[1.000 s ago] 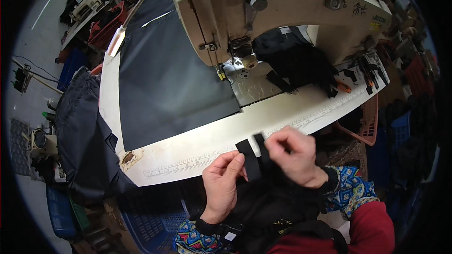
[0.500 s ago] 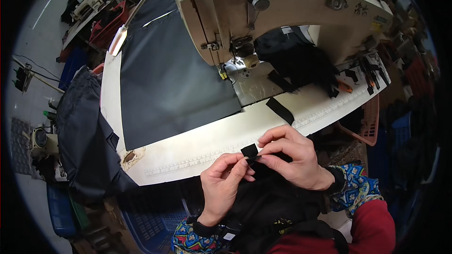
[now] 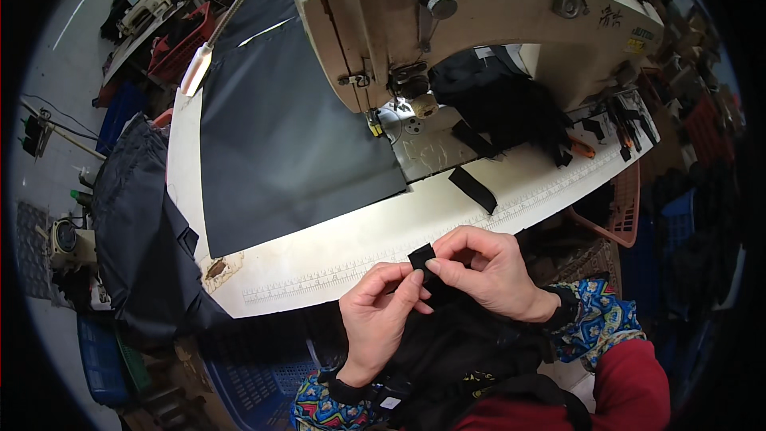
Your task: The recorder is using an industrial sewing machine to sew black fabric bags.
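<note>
One short black fabric strip (image 3: 420, 256): lay in your fingers at lower centre of the frame, by the table's front edge; its lower part was hard to tell from the dark clothing behind.

Your left hand (image 3: 378, 315): thumb and forefinger were clamped on the strip's left side. Your right hand (image 3: 493, 278): thumb and forefinger were pinched together on its right edge.

One loose black strip (image 3: 472, 191): lay flat, right of centre, on your white sewing table (image 3: 335, 243), partly over the printed ruler scale (image 3: 311, 280).

One dark grey fabric panel (image 3: 295, 144): was spread left of centre, reaching your sewing machine (image 3: 479, 20) at upper centre.

One heap of black fabric pieces (image 3: 503, 104): sat under the machine's arm. One orange-handled tool (image 3: 582, 146): lay right of it.

One lit lamp (image 3: 196, 70): hung at upper left.
</note>
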`<state>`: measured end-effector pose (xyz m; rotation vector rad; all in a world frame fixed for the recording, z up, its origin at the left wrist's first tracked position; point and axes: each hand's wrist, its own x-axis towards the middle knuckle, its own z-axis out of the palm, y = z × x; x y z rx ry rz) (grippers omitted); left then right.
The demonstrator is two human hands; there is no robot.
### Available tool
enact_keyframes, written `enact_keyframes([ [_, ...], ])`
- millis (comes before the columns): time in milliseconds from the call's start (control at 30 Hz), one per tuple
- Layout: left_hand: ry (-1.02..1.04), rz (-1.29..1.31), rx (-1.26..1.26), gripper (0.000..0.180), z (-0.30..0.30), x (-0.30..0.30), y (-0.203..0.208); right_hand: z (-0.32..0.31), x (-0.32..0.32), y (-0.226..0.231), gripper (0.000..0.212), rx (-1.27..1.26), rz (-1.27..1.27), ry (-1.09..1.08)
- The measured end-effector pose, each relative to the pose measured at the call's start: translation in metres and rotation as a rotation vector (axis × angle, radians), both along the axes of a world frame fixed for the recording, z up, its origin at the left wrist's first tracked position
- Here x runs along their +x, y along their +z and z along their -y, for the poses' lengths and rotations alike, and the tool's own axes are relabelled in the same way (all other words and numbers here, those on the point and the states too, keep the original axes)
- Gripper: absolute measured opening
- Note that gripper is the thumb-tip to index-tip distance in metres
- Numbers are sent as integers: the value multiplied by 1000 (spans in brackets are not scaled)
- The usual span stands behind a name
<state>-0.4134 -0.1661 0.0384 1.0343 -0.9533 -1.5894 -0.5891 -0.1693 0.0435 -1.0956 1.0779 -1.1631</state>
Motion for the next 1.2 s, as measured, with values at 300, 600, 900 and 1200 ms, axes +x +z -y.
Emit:
enact_keyframes([
  [300, 394, 605, -360, 9, 101, 108, -24, 71, -44, -1, 15, -724, -966, 72],
  [600, 290, 688, -370, 5, 112, 125, -19, 121, -21, -12, 7, -1040, -1196, 292],
  [900, -207, 1367, -1496, 20, 120, 28, 7, 131, -8, 14, 11, 14, -395, 167],
  [1200, -212, 1352, -1337, 22, 145, 20, -16, 96, -23, -13, 30, -988, -1482, 86],
])
